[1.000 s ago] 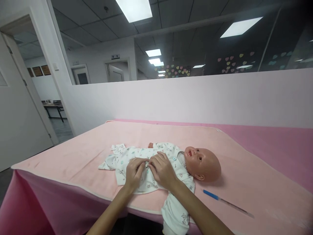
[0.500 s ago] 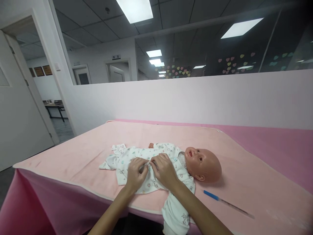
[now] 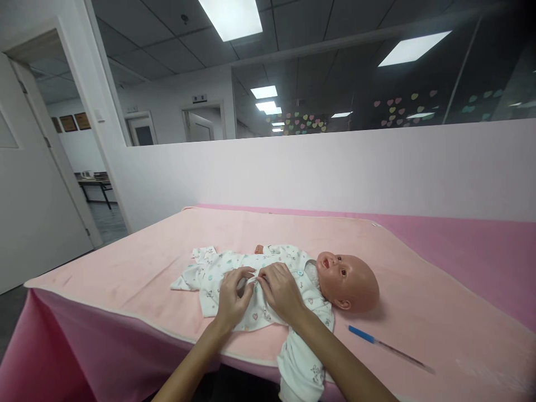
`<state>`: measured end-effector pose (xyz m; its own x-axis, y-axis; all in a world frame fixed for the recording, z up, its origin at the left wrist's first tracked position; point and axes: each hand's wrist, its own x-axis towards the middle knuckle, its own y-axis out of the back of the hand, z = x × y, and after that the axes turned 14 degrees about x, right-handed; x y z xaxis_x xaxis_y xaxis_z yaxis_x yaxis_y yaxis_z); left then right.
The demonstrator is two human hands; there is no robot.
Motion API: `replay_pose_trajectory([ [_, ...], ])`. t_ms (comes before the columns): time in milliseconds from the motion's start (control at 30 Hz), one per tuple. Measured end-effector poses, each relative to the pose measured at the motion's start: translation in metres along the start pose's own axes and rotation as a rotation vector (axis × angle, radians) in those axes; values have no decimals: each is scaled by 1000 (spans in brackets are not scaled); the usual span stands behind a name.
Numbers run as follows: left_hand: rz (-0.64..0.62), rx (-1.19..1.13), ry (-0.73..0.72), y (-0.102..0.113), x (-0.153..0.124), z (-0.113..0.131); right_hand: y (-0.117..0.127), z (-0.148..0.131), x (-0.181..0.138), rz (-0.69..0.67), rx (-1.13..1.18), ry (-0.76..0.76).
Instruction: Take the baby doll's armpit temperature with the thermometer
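Note:
A baby doll [image 3: 349,282] lies on its back with its head to the right, dressed in a white printed baby shirt [image 3: 259,318]. My left hand [image 3: 234,296] rests at the middle of the shirt's front, its thumb and index fingertips slightly apart over the cloth. Right beside it, my right hand [image 3: 280,290] pinches a bit of the shirt front between thumb and fingers; the exact piece is too small to make out. One sleeve [image 3: 299,363] hangs over the near edge, partly under my right forearm. A small blue-green button [image 3: 300,273] shows near the collar.
A pen with a blue cap [image 3: 389,347] lies right of the doll. The peach-coloured blanket [image 3: 138,268] covers a pink surface [image 3: 469,251], its front edge close to my forearms. Behind stands a low white wall [image 3: 335,173] with glass above; a door [image 3: 33,184] is at the left.
The thumb and index finger of my left hand have parted slightly. My right hand keeps its pinch, and the doll and pen stay in place.

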<state>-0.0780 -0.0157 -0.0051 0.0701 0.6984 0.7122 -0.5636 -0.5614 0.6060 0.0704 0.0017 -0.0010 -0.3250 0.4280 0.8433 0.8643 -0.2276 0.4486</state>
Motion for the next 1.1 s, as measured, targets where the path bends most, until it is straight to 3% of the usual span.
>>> replay_pose_trajectory([
  [1100,1,-20,38,-1,-1,2,0,0,-2,-23,4,-1],
])
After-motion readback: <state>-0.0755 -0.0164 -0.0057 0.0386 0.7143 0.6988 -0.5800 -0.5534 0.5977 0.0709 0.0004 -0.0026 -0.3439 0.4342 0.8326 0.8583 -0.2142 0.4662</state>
